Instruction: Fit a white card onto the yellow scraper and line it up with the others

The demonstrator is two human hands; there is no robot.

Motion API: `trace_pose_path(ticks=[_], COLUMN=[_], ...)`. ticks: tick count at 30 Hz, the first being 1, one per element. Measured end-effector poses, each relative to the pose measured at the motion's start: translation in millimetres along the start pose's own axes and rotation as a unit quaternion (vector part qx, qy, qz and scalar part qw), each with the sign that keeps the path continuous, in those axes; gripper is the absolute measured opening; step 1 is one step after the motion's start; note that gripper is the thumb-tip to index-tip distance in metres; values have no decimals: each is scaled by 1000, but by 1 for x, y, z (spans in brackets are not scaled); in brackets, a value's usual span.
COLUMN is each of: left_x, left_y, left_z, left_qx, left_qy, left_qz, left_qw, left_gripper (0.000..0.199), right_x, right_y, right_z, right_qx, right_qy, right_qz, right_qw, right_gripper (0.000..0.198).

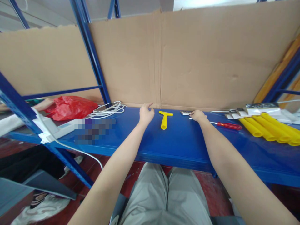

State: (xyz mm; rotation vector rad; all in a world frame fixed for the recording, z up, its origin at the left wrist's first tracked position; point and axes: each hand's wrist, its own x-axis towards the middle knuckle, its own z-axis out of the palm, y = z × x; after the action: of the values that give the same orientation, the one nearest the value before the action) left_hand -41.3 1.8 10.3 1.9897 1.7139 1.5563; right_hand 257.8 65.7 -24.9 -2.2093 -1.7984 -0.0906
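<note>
My left hand (146, 114) hovers at the back of the blue shelf with thumb and fingers apart and nothing in them. Just right of it lies a yellow T-shaped plastic handle (164, 121), its round hollow grip towards me. My right hand (198, 115) has its fingers closed on the end of a small flat metal piece (185, 113), dark and silver, against the shelf. A screwdriver (228, 125) with a red handle lies by that hand; its shaft passes behind or under the wrist, and the tip shows on the other side.
Several yellow handles (269, 127) and a dark-and-white pack (262, 108) lie at the right. On the left are a white cable coil (110, 109), a red plastic bag (72, 107) and another person's hand (45, 104). Blue shelf posts (92, 53) and a cardboard wall (199, 56) enclose the shelf (178, 140).
</note>
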Motion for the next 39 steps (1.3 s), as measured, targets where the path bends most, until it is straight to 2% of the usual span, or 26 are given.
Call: trace_pose_path(ticks=[3, 8, 13, 20, 29, 35, 39], left_x=[2, 3, 0, 2, 0, -1, 0], left_y=[-5, -6, -3, -6, -4, -3, -7], left_z=[1, 2, 0, 2, 1, 1, 1], left_qx=[-1, -7, 0, -1, -6, 9, 12], left_qy=[24, 28, 19, 10, 16, 20, 16], left_qz=[15, 19, 15, 28, 25, 22, 7], left_qw=[1000, 999, 1000, 1000, 1000, 1000, 1000], left_gripper=[42, 41, 40, 40, 39, 38, 38], right_x=[-11, -27, -28, -20, -24, -24, -19], right_y=[-1, -6, -10, -12, -21, -18, -16], right_z=[-8, -18, -15, -16, -19, -19, -16], right_qx=[33, 47, 44, 34, 36, 94, 116], right_qy=[2, 6, 28, -33, 2, 15, 46], right_qz=[63, 108, 83, 82, 109, 156, 131], right_qw=[997, 993, 995, 996, 993, 983, 983], right_gripper=[30, 46, 49, 36, 36, 54, 63])
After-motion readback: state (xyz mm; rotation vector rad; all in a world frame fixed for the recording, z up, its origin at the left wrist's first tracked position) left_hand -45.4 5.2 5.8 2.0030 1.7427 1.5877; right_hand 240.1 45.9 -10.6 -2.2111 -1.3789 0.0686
